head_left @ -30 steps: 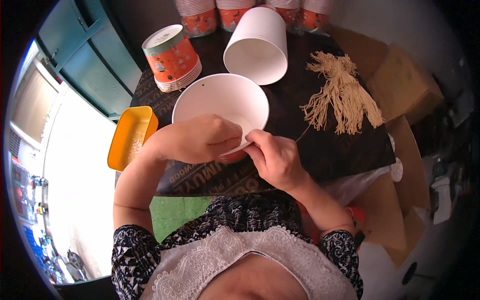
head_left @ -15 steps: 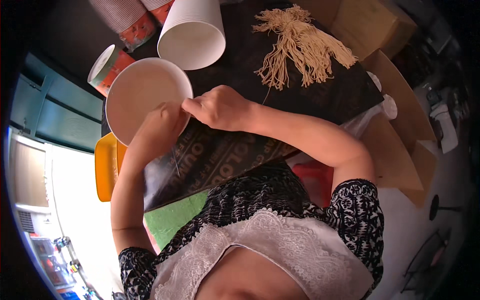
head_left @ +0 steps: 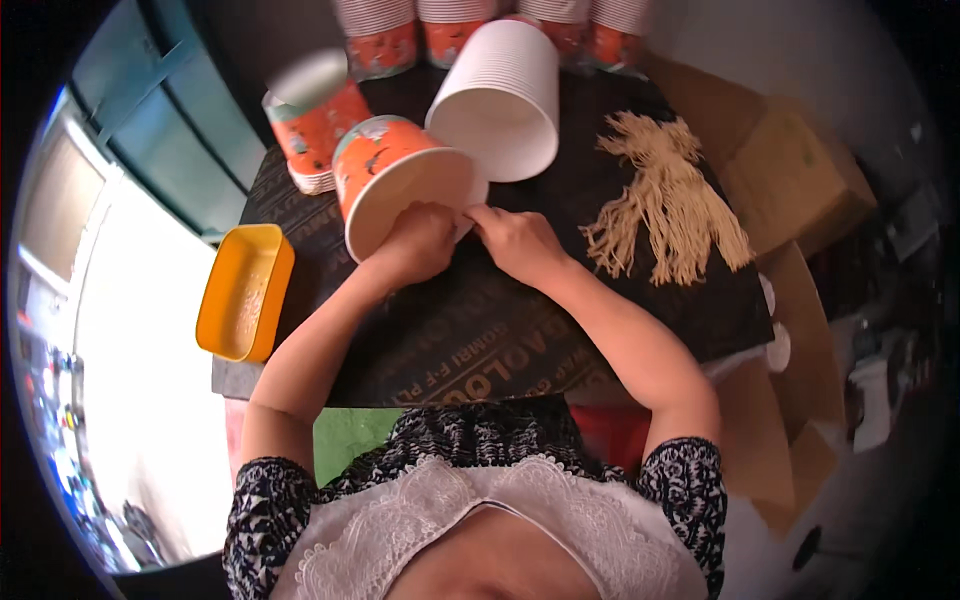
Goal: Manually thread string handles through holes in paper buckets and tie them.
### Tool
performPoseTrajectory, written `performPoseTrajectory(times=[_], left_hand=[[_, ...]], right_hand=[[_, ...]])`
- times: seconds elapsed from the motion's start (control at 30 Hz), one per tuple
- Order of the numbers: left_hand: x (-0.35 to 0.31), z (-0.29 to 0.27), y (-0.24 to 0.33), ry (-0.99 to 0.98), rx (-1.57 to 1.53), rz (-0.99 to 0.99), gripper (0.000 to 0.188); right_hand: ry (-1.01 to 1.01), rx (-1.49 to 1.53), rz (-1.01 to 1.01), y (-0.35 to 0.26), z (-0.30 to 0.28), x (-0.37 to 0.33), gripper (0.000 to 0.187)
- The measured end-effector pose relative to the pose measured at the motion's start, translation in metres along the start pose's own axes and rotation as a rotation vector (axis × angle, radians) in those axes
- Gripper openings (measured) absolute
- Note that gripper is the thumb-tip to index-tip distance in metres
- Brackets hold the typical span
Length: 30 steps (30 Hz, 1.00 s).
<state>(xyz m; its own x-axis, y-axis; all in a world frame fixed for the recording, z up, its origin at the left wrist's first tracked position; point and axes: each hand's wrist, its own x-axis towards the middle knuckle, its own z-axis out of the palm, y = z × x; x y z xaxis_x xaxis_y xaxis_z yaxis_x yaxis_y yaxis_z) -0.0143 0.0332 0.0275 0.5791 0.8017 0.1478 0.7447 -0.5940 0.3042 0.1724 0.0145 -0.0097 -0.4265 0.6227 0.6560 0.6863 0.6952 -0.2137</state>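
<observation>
The cup (head_left: 402, 185) is tilted over the worktop (head_left: 420, 360), mouth facing near, left of the right hand (head_left: 518, 242), which pinches its right rim. The left hand (head_left: 425, 243) is curled inside the mouth near that rim; whether its hidden fingertips grip, I cannot tell. The strings (head_left: 662, 205) lie farther right.

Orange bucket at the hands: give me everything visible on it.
The bucket looks like paperboard: orange with printed figures outside, grey-green band by the base, plain white inside and pale rim. It is tipped, mouth toward the person. The left hand is in the mouth; the right hand pinches the rim's right side. It is over the dark table; contact there is unclear.
</observation>
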Motion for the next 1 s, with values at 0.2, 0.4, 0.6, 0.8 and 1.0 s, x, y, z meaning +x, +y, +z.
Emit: performPoseTrajectory(times=[0.2,0.4,0.6,0.8,1.0], left_hand=[[-0.005,0.014,-0.015,0.172,-0.114,-0.027,0.017],[-0.004,0.019,-0.003,0.322,-0.246,-0.036,0.014],[-0.008,0.033,0.002,0.384,-0.087,0.083,0.011],[-0.010,0.039,0.000,0.479,-0.099,0.134,0.011],[-0.001,0.032,0.001,0.345,-0.483,-0.083,0.017]], right_hand=[[-0.022,0.012,-0.005,0.002,0.007,0.001,0.021],[-0.089,-0.047,0.047,0.001,0.002,-0.001,0.024],[-0.083,-0.046,0.044,-0.001,-0.001,-0.003,0.025],[-0.088,-0.052,0.047,-0.005,0.000,-0.004,0.028],[-0.062,-0.065,-0.010,0.001,0.003,-0.004,0.027]])
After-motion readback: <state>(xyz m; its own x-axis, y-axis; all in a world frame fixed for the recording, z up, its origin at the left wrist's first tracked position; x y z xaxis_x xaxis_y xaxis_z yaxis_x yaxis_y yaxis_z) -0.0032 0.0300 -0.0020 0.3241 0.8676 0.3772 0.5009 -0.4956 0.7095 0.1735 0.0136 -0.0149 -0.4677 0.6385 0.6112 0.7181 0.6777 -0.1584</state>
